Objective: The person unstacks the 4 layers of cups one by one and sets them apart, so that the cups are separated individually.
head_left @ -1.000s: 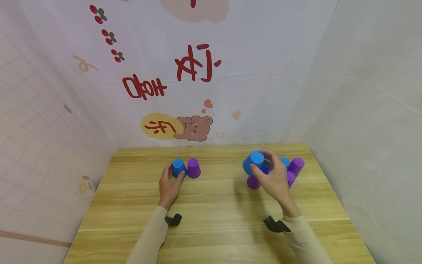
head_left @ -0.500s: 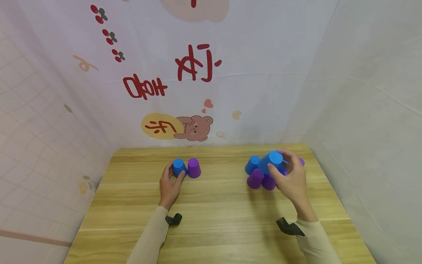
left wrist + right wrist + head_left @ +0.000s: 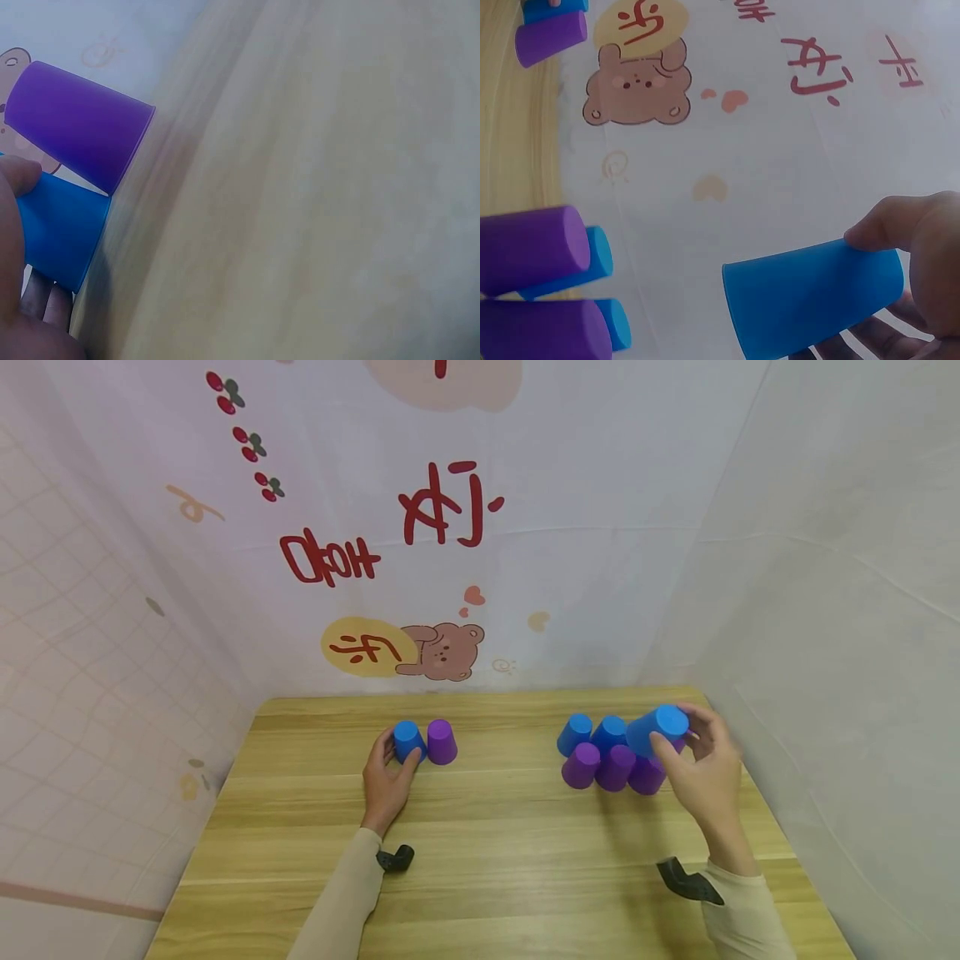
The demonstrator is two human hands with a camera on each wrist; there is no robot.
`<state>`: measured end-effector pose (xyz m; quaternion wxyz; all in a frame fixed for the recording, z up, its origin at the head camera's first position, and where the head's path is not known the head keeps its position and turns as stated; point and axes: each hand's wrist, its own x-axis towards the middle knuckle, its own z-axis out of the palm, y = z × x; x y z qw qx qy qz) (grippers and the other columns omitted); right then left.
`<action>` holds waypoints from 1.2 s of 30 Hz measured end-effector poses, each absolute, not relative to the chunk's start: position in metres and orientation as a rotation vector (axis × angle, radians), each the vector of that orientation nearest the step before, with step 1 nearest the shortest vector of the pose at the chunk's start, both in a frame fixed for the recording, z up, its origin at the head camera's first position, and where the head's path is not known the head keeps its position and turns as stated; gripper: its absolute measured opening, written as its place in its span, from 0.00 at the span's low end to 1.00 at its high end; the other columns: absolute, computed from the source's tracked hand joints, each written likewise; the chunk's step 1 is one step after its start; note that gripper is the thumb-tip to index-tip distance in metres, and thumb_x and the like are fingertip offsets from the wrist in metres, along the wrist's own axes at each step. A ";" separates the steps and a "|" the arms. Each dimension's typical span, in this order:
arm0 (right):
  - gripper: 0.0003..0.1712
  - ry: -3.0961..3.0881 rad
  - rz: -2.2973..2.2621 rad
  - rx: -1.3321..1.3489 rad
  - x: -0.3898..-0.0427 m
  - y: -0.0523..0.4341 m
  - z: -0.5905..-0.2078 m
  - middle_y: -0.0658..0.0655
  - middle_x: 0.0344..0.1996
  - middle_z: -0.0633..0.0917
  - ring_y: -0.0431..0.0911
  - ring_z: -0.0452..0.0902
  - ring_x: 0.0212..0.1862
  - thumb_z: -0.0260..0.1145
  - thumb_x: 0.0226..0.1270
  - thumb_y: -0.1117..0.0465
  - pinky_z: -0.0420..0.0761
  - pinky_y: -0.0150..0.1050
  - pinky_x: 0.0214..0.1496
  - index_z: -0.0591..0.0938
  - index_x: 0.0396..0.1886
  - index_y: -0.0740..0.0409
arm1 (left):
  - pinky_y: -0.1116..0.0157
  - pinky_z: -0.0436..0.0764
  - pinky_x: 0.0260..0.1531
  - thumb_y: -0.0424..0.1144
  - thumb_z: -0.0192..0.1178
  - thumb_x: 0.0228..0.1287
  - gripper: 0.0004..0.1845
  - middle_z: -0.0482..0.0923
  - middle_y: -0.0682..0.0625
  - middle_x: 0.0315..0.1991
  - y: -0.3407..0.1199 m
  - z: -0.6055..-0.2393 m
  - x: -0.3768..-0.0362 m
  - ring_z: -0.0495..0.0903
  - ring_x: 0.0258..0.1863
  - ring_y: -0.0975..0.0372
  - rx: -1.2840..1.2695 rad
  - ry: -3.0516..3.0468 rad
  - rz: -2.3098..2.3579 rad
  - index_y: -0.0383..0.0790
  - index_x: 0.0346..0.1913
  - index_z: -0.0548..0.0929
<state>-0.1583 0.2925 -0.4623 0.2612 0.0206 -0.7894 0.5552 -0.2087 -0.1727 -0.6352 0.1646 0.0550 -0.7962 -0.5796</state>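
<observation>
My left hand (image 3: 386, 787) grips an upside-down blue cup (image 3: 407, 741) that stands on the table, thumb on one side and fingers on the other. Close to its right stands an upside-down purple cup (image 3: 79, 124). My right hand (image 3: 708, 768) holds another blue cup (image 3: 814, 300), bottom up and slightly tilted, raised over the right end of a cup group. In that group, two blue cups, one of them the middle blue cup (image 3: 609, 735), stand behind a front row that includes a purple cup (image 3: 582, 767) and a second purple cup (image 3: 617, 768). The held cup and hand partly hide the right-hand cups.
The wooden table (image 3: 480, 860) ends at a white cloth backdrop (image 3: 600, 593) printed with a bear and red characters. Cloth also hangs along the left and right sides. A dark wrist camera mount (image 3: 688, 883) sits on the right forearm.
My right hand has carried the raised blue cup rightward along the group, uncovering the cups at its left and middle. My left hand has stayed on its cup.
</observation>
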 end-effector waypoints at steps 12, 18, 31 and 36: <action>0.31 -2.064 1.476 -0.048 -0.151 0.326 -0.465 0.40 0.56 0.88 0.33 0.87 0.60 0.74 0.66 0.80 0.85 0.19 0.64 0.81 0.69 0.69 | 0.42 0.76 0.84 0.39 0.73 0.79 0.36 0.77 0.34 0.78 -0.173 -0.638 -0.209 0.77 0.80 0.41 0.153 -2.280 -1.642 0.36 0.83 0.72; 0.32 -2.066 1.454 -0.157 -0.147 0.340 -0.469 0.38 0.56 0.88 0.31 0.87 0.60 0.75 0.66 0.78 0.84 0.17 0.62 0.82 0.70 0.66 | 0.42 0.76 0.84 0.38 0.73 0.79 0.36 0.77 0.34 0.78 -0.174 -0.638 -0.209 0.77 0.80 0.41 0.151 -2.285 -1.647 0.37 0.83 0.72; 0.34 -2.098 1.474 -0.405 -0.146 0.365 -0.481 0.37 0.57 0.88 0.32 0.86 0.60 0.79 0.69 0.71 0.84 0.16 0.61 0.82 0.73 0.57 | 0.42 0.76 0.85 0.39 0.73 0.79 0.36 0.78 0.35 0.78 -0.174 -0.637 -0.208 0.77 0.80 0.42 0.157 -2.279 -1.656 0.38 0.83 0.72; 0.34 -2.115 1.465 -0.444 -0.147 0.370 -0.488 0.36 0.56 0.87 0.31 0.85 0.60 0.79 0.70 0.70 0.84 0.17 0.62 0.81 0.74 0.57 | 0.42 0.76 0.85 0.40 0.73 0.79 0.36 0.78 0.35 0.78 -0.174 -0.638 -0.209 0.77 0.81 0.42 0.150 -2.277 -1.661 0.39 0.83 0.72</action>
